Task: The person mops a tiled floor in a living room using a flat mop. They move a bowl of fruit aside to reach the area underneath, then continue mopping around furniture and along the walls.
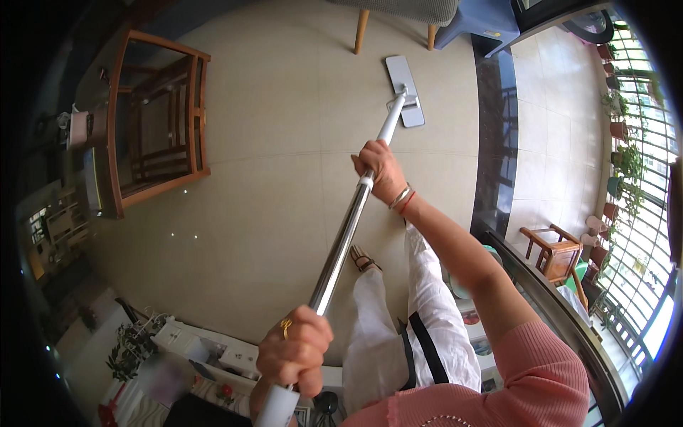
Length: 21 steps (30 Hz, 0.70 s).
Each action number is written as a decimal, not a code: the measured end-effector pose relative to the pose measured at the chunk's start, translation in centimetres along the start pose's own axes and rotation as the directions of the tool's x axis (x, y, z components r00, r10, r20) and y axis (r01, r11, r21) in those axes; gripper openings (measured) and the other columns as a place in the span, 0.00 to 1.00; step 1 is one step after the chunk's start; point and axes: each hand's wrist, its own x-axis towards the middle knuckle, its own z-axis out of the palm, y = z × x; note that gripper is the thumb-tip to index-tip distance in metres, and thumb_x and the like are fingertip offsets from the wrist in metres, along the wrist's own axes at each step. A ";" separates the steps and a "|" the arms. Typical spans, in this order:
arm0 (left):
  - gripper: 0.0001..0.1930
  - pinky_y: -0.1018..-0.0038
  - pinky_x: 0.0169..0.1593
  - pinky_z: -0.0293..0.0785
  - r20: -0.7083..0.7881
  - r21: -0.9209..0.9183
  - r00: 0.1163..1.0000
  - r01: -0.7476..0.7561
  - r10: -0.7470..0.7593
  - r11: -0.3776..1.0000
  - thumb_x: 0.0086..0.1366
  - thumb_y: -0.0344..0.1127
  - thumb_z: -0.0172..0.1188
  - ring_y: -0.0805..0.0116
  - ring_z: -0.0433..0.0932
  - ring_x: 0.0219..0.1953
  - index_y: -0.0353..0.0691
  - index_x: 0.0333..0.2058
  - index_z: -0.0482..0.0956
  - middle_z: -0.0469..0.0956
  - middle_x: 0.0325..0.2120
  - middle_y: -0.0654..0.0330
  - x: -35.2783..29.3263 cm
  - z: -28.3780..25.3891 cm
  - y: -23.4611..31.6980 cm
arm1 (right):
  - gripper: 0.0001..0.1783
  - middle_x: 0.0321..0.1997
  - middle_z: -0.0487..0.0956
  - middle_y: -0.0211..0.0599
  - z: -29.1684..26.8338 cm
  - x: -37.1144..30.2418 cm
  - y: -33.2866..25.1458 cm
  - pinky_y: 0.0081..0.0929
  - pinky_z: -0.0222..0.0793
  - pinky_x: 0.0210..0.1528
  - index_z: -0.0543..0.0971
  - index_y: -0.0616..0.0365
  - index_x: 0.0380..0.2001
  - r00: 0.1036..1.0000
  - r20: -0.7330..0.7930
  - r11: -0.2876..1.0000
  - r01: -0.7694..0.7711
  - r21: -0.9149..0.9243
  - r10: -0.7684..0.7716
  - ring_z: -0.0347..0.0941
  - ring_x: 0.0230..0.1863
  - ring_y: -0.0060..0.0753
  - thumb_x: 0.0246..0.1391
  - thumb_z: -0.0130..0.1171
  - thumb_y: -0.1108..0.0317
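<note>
A flat mop point(339, 263) with a white and shiny metal pole slants away from me across the picture. My left hand point(295, 349), wearing a yellow ring, is closed round the pole near its white lower end. Farther up, my right hand point(380, 171) wraps the pole where the metal section meets the white one; a bangle and a red string circle that wrist. The mop's grey-white rectangular head point(414, 117) lies flat on the beige tiled floor point(284, 142), just short of a chair's wooden legs.
A wooden-framed table point(200, 114) stands at the left. Ahead are a grey seat point(405, 8) and a blue plastic stool point(480, 25). A dark floor strip point(496, 142) borders the balcony, where a small wooden chair point(557, 256) stands. A white cabinet point(206, 349) is at lower left.
</note>
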 end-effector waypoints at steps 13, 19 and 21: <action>0.15 0.66 0.26 0.71 -0.010 0.100 0.969 -0.243 0.245 0.965 0.44 0.12 0.45 0.68 0.59 0.15 0.41 0.18 0.52 0.62 0.13 0.62 17.5 6.1 -18.8 | 0.04 0.33 0.75 0.33 -3.8 24.2 18.3 0.35 0.68 0.46 0.76 0.54 0.24 0.988 -0.054 0.987 0.140 -0.078 -0.144 0.67 0.43 0.43 0.50 0.60 0.68; 0.14 0.62 0.30 0.73 -0.094 0.102 0.966 -0.233 0.242 0.967 0.49 0.12 0.45 0.68 0.62 0.18 0.40 0.18 0.55 0.64 0.14 0.61 17.0 6.2 -20.6 | 0.09 0.35 0.74 0.27 -4.6 24.9 19.3 0.37 0.70 0.45 0.75 0.51 0.25 0.985 0.157 0.971 0.108 -0.211 -0.075 0.68 0.47 0.39 0.55 0.59 0.61; 0.13 0.61 0.33 0.73 -0.112 0.118 0.967 -0.216 0.229 0.969 0.53 0.13 0.44 0.68 0.64 0.18 0.39 0.19 0.56 0.65 0.14 0.61 15.8 5.9 -19.5 | 0.10 0.34 0.74 0.26 -4.3 23.4 17.9 0.38 0.71 0.44 0.75 0.52 0.23 0.984 0.172 0.974 0.081 -0.213 -0.044 0.69 0.47 0.38 0.54 0.59 0.61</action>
